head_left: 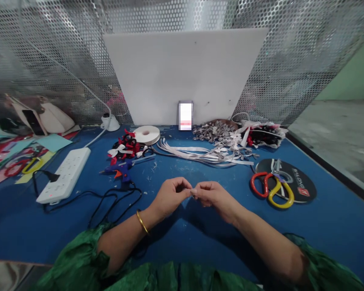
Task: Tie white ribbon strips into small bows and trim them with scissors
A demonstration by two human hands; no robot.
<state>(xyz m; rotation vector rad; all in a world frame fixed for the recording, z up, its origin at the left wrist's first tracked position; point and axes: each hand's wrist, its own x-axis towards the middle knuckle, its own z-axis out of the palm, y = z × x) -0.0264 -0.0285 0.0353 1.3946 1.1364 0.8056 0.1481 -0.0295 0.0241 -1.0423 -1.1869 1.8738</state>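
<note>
Over the middle of the blue table, my left hand [175, 194] and my right hand [215, 197] meet at the fingertips. Both are closed in a pinch on a small greyish piece [194, 193], perhaps ribbon; the fingers mostly cover it. Beyond the hands lie long pale ribbon strips [197, 153] and a heap of small grey ribbon bows [218, 131]. Left of them is a blue glue gun [124, 169] with an orange trigger, beside red, black and white bows [125, 145].
Scissors [273, 188] with red and yellow handles rest on a black disc [303, 182] at right. A white power strip [68, 173] and black cable [112, 198] lie left. Behind stand a ribbon roll [147, 134], a phone [186, 116] and a white board [185, 68].
</note>
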